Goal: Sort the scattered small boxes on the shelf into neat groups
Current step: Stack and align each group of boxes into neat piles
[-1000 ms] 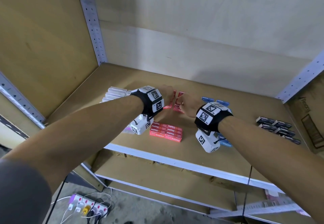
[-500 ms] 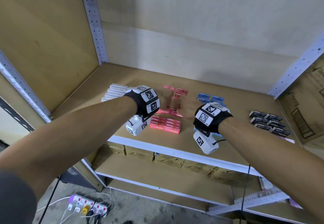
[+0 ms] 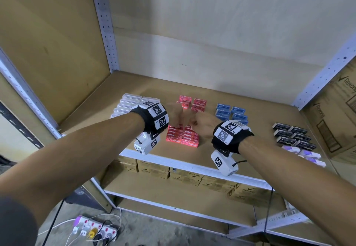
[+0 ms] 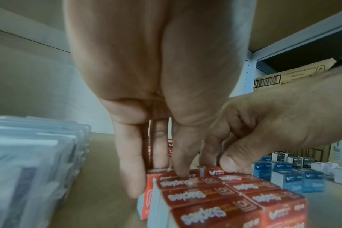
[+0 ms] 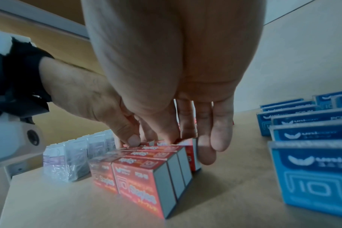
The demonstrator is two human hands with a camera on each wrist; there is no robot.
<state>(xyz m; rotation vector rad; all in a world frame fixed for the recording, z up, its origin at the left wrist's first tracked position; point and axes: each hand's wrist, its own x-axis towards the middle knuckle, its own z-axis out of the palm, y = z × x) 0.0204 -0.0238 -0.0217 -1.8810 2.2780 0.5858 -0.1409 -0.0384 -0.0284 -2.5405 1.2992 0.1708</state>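
Both hands down at back edge of the front block of red staple boxes (image 3: 183, 136), mid-shelf (image 3: 134, 84), near front lip. Left hand (image 3: 174, 114): fingers pointing down, thumb and fingers closed narrow around a red box at the block's rear left corner; fingertips (image 4: 181, 172) on box top in left wrist view. Right hand (image 3: 204, 124): thumb on top edge of rear right red box, other fingers down behind and beside it, pinching it; outer fingers (image 5: 206, 154) hang just off the block's right side, near the board. Block is packed tight, boxes touching, 2 cols wide. Second, smaller red group (image 3: 192, 103) sits further back, bare board between the two. Blue boxes (image 3: 231, 112) right of it, apart from red by a strip of board; right wrist passes just in front of them. Clear packets (image 3: 131, 103) stacked to the left, close beside left wrist. Black boxes (image 3: 292, 135) far right, well apart, w/ white-purple boxes (image 3: 306, 154) just in front of them near shelf lip. Back half of shelf is open board up to rear wall.
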